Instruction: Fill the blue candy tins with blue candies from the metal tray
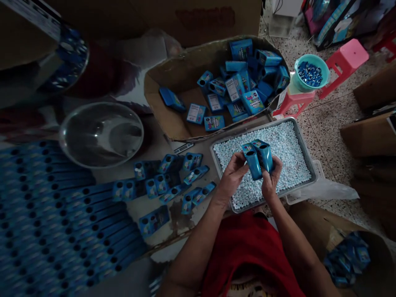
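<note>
My left hand (234, 176) is closed around the side of a blue candy box (254, 166) with a round dark hole in its top end. Pressed against it is a second blue candy box (266, 157), gripped by my right hand (271, 178). Both boxes tilt above a metal tray (305, 147) filled with small white and pale blue candies (287, 150). Whether the boxes contain anything is hidden by their dark holes. To the left, several loose blue boxes (161, 184) lie on the table, a few with pale candies showing at their holes.
Behind the tray, a cardboard box (171, 126) holds blue boxes. A metal bowl (89, 159) stands left, beyond dense rows of blue boxes (46, 218). On the right are a turquoise basin (299, 82) of small blue pieces, pink stools (348, 57) and another carton (309, 218).
</note>
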Available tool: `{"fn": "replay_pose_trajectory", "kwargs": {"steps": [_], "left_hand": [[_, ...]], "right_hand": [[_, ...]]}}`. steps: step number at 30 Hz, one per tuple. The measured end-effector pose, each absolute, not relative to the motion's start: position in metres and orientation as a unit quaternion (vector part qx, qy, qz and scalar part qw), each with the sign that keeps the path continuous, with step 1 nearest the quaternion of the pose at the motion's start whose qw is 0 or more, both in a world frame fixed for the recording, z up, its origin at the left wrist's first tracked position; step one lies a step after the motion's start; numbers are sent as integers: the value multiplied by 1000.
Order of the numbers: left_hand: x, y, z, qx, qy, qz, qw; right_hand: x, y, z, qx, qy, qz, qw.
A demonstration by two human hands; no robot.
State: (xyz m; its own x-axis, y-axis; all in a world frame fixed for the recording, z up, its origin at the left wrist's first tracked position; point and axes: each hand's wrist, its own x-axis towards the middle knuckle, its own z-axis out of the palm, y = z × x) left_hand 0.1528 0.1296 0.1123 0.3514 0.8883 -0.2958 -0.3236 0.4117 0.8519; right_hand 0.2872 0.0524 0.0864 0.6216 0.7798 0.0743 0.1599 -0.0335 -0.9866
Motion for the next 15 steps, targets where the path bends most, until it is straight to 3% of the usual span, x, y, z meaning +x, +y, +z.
{"fn": "replay_pose_trajectory", "kwargs": {"steps": [4,10,15], "left_hand": [[150,135,105,318,397,434,743],[121,145,78,321,362,292,825],[98,116,60,331,430,300,784]], "right_hand": [[278,41,72,-660,-302,285,626],[246,38,70,-592,-216,423,651],[241,35,64,-532,-197,542,619]]}}
